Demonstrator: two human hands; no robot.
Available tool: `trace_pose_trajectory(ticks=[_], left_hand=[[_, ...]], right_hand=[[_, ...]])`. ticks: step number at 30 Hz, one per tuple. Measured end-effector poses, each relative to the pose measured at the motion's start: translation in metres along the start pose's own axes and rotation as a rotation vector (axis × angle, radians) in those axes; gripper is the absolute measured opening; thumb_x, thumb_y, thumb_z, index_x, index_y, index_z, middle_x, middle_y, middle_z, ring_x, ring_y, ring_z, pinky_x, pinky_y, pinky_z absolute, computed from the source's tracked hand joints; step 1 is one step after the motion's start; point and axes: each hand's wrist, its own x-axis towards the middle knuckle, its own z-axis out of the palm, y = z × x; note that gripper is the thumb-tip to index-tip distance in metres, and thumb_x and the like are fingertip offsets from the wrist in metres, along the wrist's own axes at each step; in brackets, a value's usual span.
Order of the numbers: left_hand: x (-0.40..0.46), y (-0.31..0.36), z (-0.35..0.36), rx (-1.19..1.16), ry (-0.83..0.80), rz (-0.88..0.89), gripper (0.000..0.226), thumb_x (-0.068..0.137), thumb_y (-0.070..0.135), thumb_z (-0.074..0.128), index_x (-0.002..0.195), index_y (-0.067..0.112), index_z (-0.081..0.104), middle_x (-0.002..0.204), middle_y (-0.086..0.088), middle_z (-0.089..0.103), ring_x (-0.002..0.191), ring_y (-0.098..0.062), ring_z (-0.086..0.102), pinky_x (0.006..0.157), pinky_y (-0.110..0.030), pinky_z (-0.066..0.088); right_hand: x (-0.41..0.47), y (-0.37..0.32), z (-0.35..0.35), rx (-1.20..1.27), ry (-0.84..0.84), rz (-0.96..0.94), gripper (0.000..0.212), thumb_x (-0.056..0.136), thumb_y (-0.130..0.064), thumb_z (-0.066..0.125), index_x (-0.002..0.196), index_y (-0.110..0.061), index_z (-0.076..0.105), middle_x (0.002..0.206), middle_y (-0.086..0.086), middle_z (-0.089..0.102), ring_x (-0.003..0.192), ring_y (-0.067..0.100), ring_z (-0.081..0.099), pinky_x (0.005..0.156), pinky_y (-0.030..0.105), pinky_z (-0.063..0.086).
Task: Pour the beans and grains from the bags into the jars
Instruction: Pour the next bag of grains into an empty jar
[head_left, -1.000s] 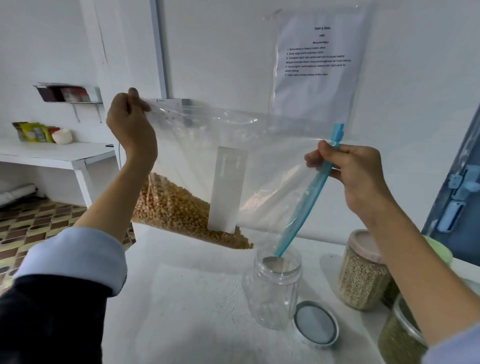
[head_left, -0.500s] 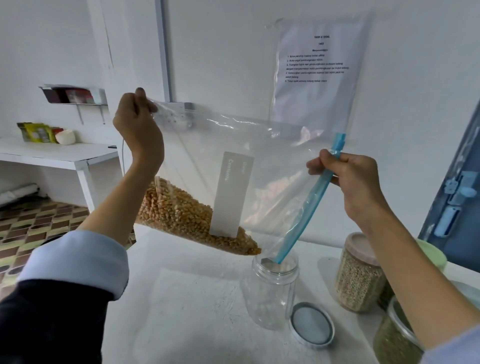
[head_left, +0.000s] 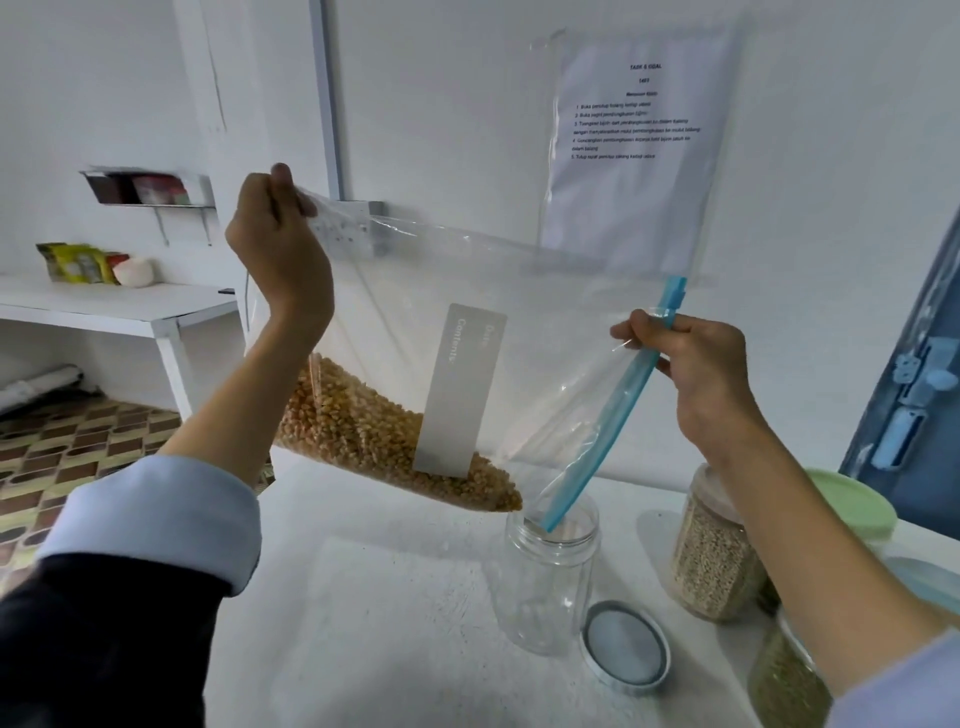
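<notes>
Bright, even light; soft focus, edges warped

Both forearms are bare. The left sleeve (head_left: 104, 597) is dark navy with a wide pale blue cuff turned back. The right sleeve (head_left: 904, 686), nearest the grain jar (head_left: 714, 551), shows pale blue fabric.

White table (head_left: 395, 597) with open jar (head_left: 545, 577), lid (head_left: 626, 644), filled jars (head_left: 714, 551).
</notes>
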Motion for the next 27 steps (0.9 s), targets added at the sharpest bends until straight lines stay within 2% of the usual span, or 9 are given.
trace_pose_trajectory(ticks=[5, 11, 16, 18, 23, 27], left_hand=[[0.000, 0.001, -0.001, -0.001, -0.001, 0.008, 0.035, 0.095, 0.015, 0.041, 0.062, 0.025, 0.041, 0.056, 0.010, 0.046, 0.053, -0.001, 0.042, 0.057, -0.024, 0.036], [0.002, 0.004, 0.002, -0.002, -0.003, 0.026, 0.034, 0.095, 0.015, 0.040, 0.063, 0.027, 0.042, 0.056, 0.010, 0.046, 0.054, -0.002, 0.042, 0.058, -0.023, 0.036], [0.004, 0.010, 0.007, -0.011, -0.006, 0.058, 0.038, 0.096, 0.014, 0.040, 0.061, 0.027, 0.038, 0.055, 0.012, 0.045, 0.051, 0.002, 0.040, 0.056, -0.019, 0.035], [0.004, 0.011, 0.008, -0.005, -0.012, 0.064, 0.038, 0.096, 0.014, 0.040, 0.061, 0.027, 0.038, 0.054, 0.012, 0.045, 0.050, 0.003, 0.041, 0.057, -0.018, 0.035], [0.005, 0.011, 0.010, -0.012, -0.017, 0.085, 0.037, 0.096, 0.017, 0.041, 0.061, 0.029, 0.038, 0.047, 0.019, 0.047, 0.050, 0.003, 0.042, 0.057, -0.021, 0.036], [0.005, 0.014, 0.014, -0.013, -0.016, 0.108, 0.037, 0.096, 0.017, 0.041, 0.061, 0.029, 0.037, 0.047, 0.018, 0.046, 0.050, 0.003, 0.042, 0.057, -0.020, 0.036]], right_hand=[[0.000, 0.005, 0.002, 0.012, 0.042, -0.001, 0.014, 0.087, -0.020, 0.067, 0.073, -0.020, 0.070, 0.092, 0.005, 0.071, 0.089, 0.017, 0.062, 0.100, 0.034, 0.047], [0.005, 0.006, 0.003, 0.014, 0.060, -0.017, 0.014, 0.087, -0.020, 0.067, 0.074, -0.021, 0.070, 0.096, 0.005, 0.071, 0.092, 0.017, 0.061, 0.094, 0.027, 0.048], [0.006, 0.006, 0.002, 0.028, 0.059, -0.006, 0.013, 0.086, -0.021, 0.067, 0.074, -0.022, 0.070, 0.099, 0.005, 0.071, 0.093, 0.017, 0.062, 0.094, 0.026, 0.048], [0.007, 0.006, 0.001, 0.033, 0.057, -0.012, 0.014, 0.087, -0.020, 0.066, 0.074, -0.021, 0.070, 0.095, 0.003, 0.071, 0.088, 0.014, 0.061, 0.097, 0.028, 0.047], [0.009, 0.005, -0.002, 0.036, 0.057, -0.017, 0.014, 0.088, -0.019, 0.066, 0.075, -0.021, 0.070, 0.093, 0.002, 0.071, 0.089, 0.014, 0.061, 0.102, 0.033, 0.046], [0.010, 0.007, -0.002, 0.025, 0.054, -0.009, 0.012, 0.088, -0.019, 0.065, 0.076, -0.020, 0.070, 0.088, -0.002, 0.071, 0.089, 0.013, 0.061, 0.104, 0.035, 0.044]])
